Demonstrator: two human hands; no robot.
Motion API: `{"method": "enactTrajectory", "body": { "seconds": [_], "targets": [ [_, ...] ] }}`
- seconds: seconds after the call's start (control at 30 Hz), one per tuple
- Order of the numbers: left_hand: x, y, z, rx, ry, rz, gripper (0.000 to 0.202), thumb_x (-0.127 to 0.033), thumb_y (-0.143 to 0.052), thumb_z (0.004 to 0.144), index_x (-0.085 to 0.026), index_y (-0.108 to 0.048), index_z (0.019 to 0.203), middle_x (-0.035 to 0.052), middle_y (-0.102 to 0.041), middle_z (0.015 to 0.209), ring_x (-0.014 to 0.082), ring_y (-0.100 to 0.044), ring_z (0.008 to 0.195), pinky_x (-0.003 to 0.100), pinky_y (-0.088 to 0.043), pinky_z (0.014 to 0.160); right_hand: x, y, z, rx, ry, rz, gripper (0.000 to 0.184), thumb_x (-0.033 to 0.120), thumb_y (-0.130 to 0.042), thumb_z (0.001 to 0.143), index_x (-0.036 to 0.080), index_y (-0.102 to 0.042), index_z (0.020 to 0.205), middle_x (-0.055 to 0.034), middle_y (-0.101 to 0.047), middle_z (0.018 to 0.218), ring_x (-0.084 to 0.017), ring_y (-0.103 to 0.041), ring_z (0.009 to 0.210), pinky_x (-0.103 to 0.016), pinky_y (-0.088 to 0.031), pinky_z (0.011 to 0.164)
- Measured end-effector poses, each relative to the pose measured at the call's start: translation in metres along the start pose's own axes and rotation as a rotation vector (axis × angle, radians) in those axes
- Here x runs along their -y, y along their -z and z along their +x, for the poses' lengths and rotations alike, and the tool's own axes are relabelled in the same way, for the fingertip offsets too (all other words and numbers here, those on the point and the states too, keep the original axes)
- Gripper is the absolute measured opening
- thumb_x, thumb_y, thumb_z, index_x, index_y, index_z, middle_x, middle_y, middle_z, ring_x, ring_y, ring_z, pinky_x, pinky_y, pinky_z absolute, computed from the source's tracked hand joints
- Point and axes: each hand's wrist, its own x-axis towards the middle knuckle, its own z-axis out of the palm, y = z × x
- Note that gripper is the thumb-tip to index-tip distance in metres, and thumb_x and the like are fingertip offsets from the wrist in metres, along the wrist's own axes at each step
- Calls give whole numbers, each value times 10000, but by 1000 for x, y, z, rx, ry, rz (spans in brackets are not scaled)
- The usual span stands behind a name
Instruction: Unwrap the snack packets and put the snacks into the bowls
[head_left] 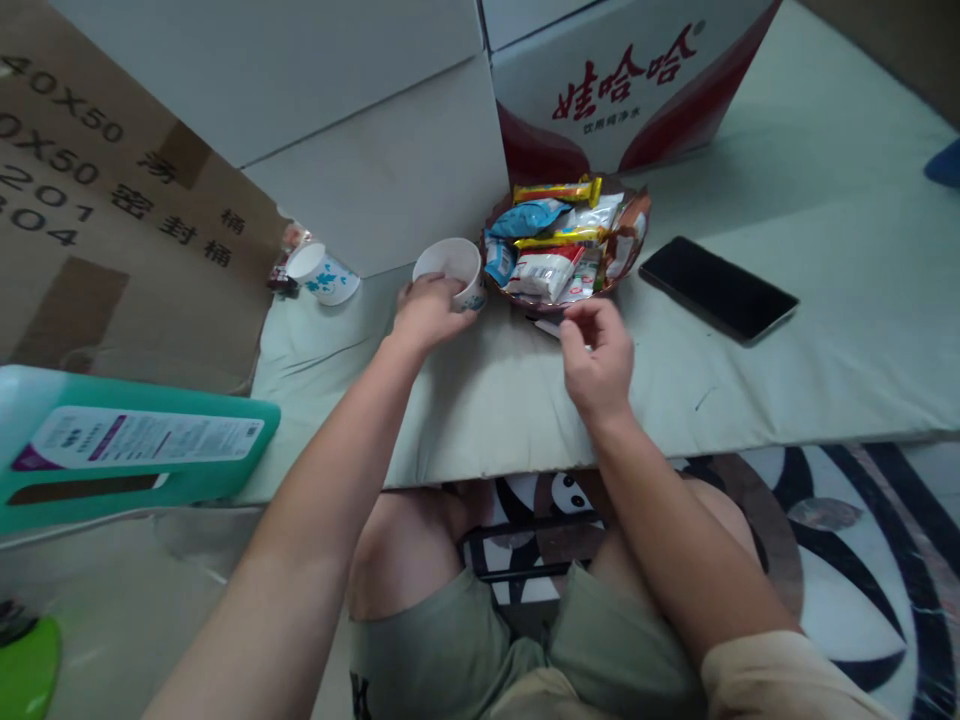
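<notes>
My left hand [433, 312] grips a white paper cup [461, 262] with a blue-green print, its fingers over the near rim. The cup's open mouth faces up, and it stands left of a bowl of packaged snacks. My right hand [600, 362] is closed, thumb and fingers curled together, just in front of the bowl. A thin white pen-like stick [549, 327] with a dark end shows beside its fingertips; whether the fingers hold it I cannot tell. The brown-rimmed bowl [525, 300] holds several wrapped snacks [551, 270] in yellow, blue, red and white.
Another paper cup [330, 278] lies tilted at the left by a cardboard box [112, 240]. White cartons [390, 180] stand behind the bowl. A black phone [720, 288] lies at the right. A green jug [142, 445] is at the left edge of the pale cloth-covered table [825, 380].
</notes>
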Motion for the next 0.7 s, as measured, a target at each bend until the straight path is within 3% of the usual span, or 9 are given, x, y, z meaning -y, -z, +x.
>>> {"method": "enactTrajectory", "body": {
  "seconds": [0.1,0.17,0.27,0.47,0.57,0.7],
  "targets": [
    [5,-3,6,-7,-40,40,379,-312,-616,873,-203,-745,1212,149,-672,1390,392,-546,1364,508,-461,1094,-7,17,13,-169,134,-358,256,237,-558,839,225,-650,1078,-95,-585,1090,-251,-612,1070,-469,-524,1010],
    [9,-6,8,-62,-72,8,351,-314,-616,882,-190,-727,1191,150,-686,1345,368,-574,1317,481,-468,1084,-16,24,20,-121,129,-518,338,247,-616,823,226,-676,1155,-146,-521,1304,-321,-544,1286,-535,-463,1120],
    [15,-10,8,-129,-112,-62,339,-315,-618,888,-169,-687,1187,154,-714,1244,325,-637,1203,435,-494,1036,-26,26,30,20,57,-612,345,284,-700,810,232,-680,1151,-176,-399,1535,-392,-449,1445,-584,-437,1149],
    [18,-9,2,-206,-87,-41,296,-280,-594,921,-205,-723,1178,138,-706,1334,335,-553,1386,495,-448,1121,-31,16,48,50,30,-520,258,329,-808,751,216,-600,853,-200,-418,1604,-393,-498,1440,-573,-450,1147],
    [14,-2,0,-241,-107,-43,287,-299,-578,938,-192,-745,1146,142,-726,1296,330,-601,1323,491,-471,1105,-32,20,46,32,39,-420,280,313,-831,721,214,-580,796,-207,-460,1583,-368,-583,1356,-547,-490,1109],
    [0,13,6,-370,-175,-122,247,-306,-591,900,-175,-760,1025,155,-749,1192,324,-667,1172,454,-511,1046,-27,43,34,-8,64,-315,300,382,-832,737,208,-600,808,-205,-455,1591,-351,-612,1311,-551,-539,1049]
  ]
}}
